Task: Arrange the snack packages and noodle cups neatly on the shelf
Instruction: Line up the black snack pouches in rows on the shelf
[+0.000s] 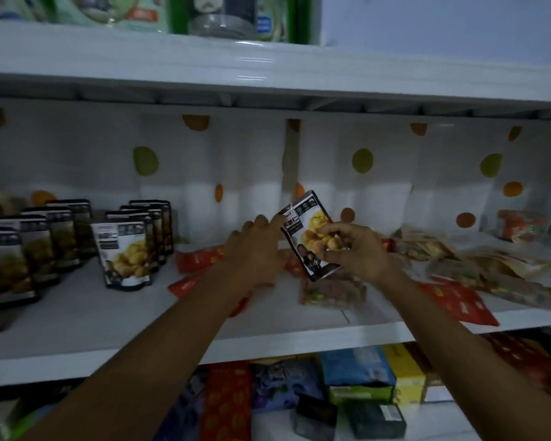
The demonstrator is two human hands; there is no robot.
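Both forearms come up from the bottom of the frame to the middle shelf (172, 351). At centre, the right hand (353, 249) pinches a black pouch (309, 237) with yellow snacks pictured on it, held tilted above the shelf board. The left hand (255, 246) is open, its fingers fairly straight at the pouch's upper left corner; blur hides whether they touch. White characters run down the pouch's face, too smeared to read.

At left, matching pouches (124, 249) stand upright in rows back from the shelf's front edge. Red packets (198, 259) and clear bags (490, 265) lie flat in a loose heap at centre and right, one red packet reaching the front lip. Bare board shows between the rows and the heap. Lower right, a blue box (353, 367) sits beside a yellow box (404, 374).
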